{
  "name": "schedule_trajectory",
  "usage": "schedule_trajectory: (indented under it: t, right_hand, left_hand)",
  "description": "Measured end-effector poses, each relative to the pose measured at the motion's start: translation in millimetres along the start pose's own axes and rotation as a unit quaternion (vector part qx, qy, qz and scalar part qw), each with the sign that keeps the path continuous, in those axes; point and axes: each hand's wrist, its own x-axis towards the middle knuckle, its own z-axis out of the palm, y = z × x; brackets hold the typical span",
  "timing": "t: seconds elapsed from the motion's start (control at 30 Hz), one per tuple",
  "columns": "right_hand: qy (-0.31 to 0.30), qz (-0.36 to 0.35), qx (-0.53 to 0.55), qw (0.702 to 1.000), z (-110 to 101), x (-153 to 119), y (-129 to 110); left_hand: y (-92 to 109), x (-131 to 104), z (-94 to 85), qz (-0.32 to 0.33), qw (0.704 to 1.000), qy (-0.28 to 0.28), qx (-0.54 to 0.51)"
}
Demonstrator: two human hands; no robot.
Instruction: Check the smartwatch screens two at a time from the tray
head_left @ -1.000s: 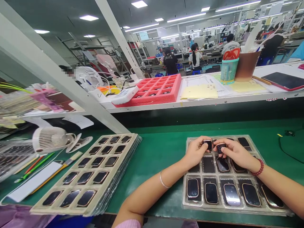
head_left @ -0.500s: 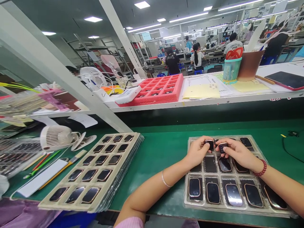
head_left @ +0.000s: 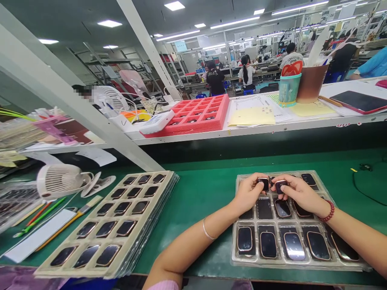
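Over the far part of a clear plastic tray (head_left: 234,257), my left hand (head_left: 248,192) pinches a smartwatch body (head_left: 264,184) without a strap, its dark screen showing. Close to its right, my right hand (head_left: 294,192) grips a second smartwatch body (head_left: 281,186), thumb resting on the screen. The two watches are held apart by a small gap. Several more strapless watches, such as one with a bright reflection (head_left: 294,245), lie face up in the tray's pockets. One middle-row pocket (head_left: 265,208) shows only a dark lining. My right forearm covers part of the tray's right side.
To the left stands a stack of cream trays (head_left: 99,205) holding several watches. Beyond it lie a brush (head_left: 86,205), a white strip (head_left: 42,235) and a small fan (head_left: 62,181). Above the green bench runs a shelf with a red foam tray (head_left: 193,114), cups (head_left: 290,88) and a phone (head_left: 359,100).
The view has shifted slightly, so the bench things sit a little further left. Both hands keep hold of their watches; the right-hand watch's screen now looks darker, where faint marks showed before.
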Motion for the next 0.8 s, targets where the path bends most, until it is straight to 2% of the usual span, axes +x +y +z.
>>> schedule_trajectory:
  t: [0.27,0.43,0.8]
  right_hand:
    - [0.015,0.006,-0.017,1.000,-0.3,-1.3,1.8]
    - [0.001,-0.021,-0.004,1.000,2.4,-1.8,0.1]
    - [0.003,0.012,0.015,1.000,-2.0,-1.8,0.0]
  left_hand:
    - [2.0,-1.5,-0.5,0.027,0.999,0.011,0.044]
    - [4.1,-1.4,-0.7,0.031,0.998,0.023,0.057]
    - [-3.5,-0.7,-2.5,0.020,0.996,0.009,0.082]
